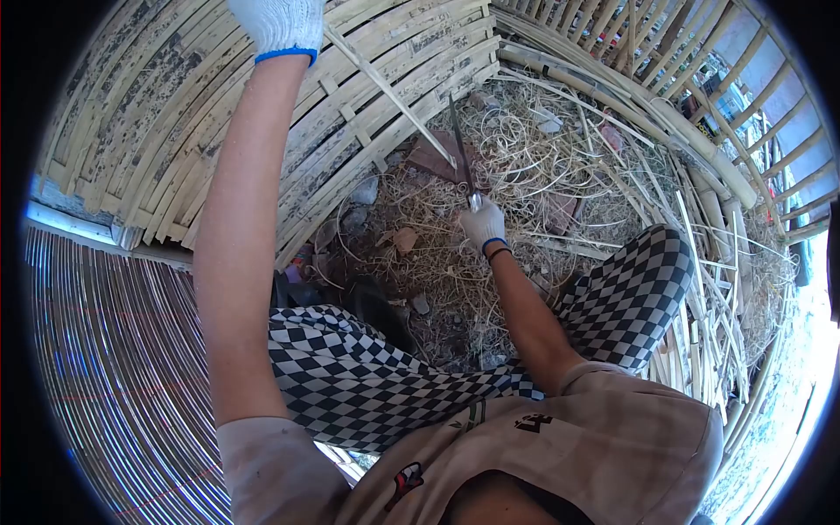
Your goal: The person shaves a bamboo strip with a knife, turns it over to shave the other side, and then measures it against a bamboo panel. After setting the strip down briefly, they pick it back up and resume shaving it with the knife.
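My right hand (483,224), in a white knitted glove with a blue cuff, is closed around the handle of a long dark-bladed knife (463,147). The blade points up and away from me. Raised at the top left, my left hand (282,24) wears the same kind of glove, and its fingers are partly cut off by the view's edge. A long pale bamboo strip (385,86) slants down from that hand, its lower end close beside the blade. Under the strip's end lies a reddish brick (435,157) among curly bamboo shavings (516,144).
A woven bamboo panel (157,105) rises on the left, above a ribbed mat-like surface (114,367). Bamboo poles (630,92) and a slatted fence (691,52) stand at the back right. Split bamboo pieces (713,306) lie beside my checkered right knee (652,280).
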`<action>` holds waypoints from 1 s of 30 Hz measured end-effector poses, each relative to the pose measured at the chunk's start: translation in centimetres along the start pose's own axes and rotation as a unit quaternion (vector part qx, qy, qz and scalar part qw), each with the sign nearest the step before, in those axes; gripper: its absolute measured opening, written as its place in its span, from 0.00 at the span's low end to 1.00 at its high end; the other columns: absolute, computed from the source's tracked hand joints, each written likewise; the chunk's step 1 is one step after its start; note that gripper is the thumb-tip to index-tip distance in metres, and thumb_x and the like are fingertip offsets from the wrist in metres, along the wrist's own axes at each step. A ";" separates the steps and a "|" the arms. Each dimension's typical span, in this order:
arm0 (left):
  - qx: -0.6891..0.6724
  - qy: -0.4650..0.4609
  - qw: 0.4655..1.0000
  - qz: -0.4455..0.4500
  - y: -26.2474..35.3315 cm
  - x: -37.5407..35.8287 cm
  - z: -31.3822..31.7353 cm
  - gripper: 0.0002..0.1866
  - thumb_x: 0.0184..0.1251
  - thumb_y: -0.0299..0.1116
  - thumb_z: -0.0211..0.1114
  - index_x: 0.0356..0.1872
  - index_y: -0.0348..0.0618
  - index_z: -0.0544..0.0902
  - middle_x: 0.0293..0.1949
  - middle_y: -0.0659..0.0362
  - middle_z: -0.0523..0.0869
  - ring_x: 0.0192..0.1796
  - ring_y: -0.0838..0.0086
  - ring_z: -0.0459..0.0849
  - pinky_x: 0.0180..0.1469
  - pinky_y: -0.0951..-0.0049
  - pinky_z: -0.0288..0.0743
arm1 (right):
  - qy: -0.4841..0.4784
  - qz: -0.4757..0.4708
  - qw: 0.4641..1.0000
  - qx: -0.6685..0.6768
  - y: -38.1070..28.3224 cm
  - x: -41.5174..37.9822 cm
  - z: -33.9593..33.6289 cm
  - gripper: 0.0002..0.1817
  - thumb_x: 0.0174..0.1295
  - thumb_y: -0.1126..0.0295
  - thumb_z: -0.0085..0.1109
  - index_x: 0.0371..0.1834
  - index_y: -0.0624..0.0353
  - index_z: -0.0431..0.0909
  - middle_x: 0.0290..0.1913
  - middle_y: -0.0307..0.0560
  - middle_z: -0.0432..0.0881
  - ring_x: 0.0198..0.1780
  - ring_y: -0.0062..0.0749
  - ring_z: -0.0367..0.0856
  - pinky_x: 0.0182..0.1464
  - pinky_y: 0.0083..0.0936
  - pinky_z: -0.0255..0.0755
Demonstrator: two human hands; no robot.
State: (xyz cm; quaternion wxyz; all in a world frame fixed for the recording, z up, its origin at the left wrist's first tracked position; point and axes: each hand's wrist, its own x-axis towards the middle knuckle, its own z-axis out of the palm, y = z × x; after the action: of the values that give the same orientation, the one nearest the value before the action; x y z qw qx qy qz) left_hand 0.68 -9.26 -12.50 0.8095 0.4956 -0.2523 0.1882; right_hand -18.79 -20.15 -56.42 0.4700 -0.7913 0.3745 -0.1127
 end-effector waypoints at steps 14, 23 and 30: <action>-0.002 0.008 1.000 0.015 -0.2 0.2 -0.6 0.25 0.81 0.58 0.57 0.25 0.55 0.72 0.16 0.68 0.70 0.14 0.79 0.66 0.15 0.75 0.58 | -0.078 0.175 0.976 0.108 3.6 -0.6 2.5 0.14 0.58 0.64 0.63 0.45 0.58 0.85 0.35 0.59 0.88 0.40 0.54 0.89 0.46 0.42 0.80; 0.003 0.026 1.000 0.010 -1.1 0.9 -2.0 0.24 0.82 0.57 0.56 0.26 0.54 0.72 0.16 0.67 0.69 0.13 0.77 0.66 0.15 0.73 0.58 | 0.145 -0.132 0.971 0.134 -10.9 -1.0 -5.5 0.12 0.61 0.69 0.63 0.46 0.59 0.81 0.33 0.57 0.87 0.38 0.51 0.89 0.42 0.40 0.80; 0.008 0.004 0.999 0.045 -1.2 0.7 -1.5 0.24 0.82 0.56 0.56 0.26 0.54 0.72 0.16 0.67 0.69 0.14 0.78 0.66 0.15 0.73 0.58 | 0.016 0.013 0.997 -0.078 2.7 -1.4 2.0 0.17 0.61 0.61 0.65 0.49 0.59 0.83 0.37 0.54 0.89 0.36 0.46 0.87 0.44 0.38 0.79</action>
State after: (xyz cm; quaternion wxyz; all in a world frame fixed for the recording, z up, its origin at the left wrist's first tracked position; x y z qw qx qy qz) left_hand 2.24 -8.43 -13.52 0.7975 0.4890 -0.2694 0.2287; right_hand -19.98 -18.64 -59.46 0.4028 -0.8184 0.4000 -0.0894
